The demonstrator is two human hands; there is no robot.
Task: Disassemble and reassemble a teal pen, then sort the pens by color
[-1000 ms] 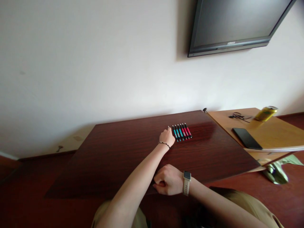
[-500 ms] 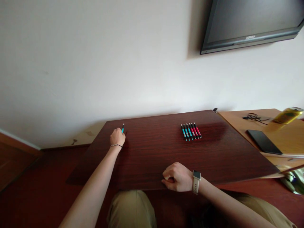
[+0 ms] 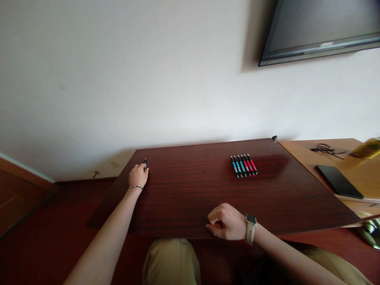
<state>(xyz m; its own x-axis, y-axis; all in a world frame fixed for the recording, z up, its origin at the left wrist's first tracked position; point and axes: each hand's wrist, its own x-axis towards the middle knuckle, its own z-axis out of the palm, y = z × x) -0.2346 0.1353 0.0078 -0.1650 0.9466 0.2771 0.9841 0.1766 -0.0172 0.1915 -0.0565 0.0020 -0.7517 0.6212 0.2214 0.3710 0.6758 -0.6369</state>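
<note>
A turquoise and black pen (image 3: 145,161) pokes out past the fingers of my left hand (image 3: 138,175), which is closed on it near the left edge of the dark wooden table (image 3: 181,190). The rest of that pen is hidden under the hand. My right hand (image 3: 227,221) rests as a loose fist at the table's front edge, and nothing shows in it. Further back, right of the middle, several pens lie side by side in a neat row: turquoise pens (image 3: 239,166) on the left and pink pens (image 3: 251,164) on the right.
A lighter wooden desk (image 3: 299,152) adjoins on the right, holding a black phone (image 3: 338,181), a coiled black cable (image 3: 326,149) and a yellow can (image 3: 368,149) on its side. A television (image 3: 323,31) hangs on the white wall (image 3: 148,79) behind.
My left hand has moved left and slightly toward me with the pen, nearer the table's left edge. My right hand keeps its place, and the view has shifted slightly left.
</note>
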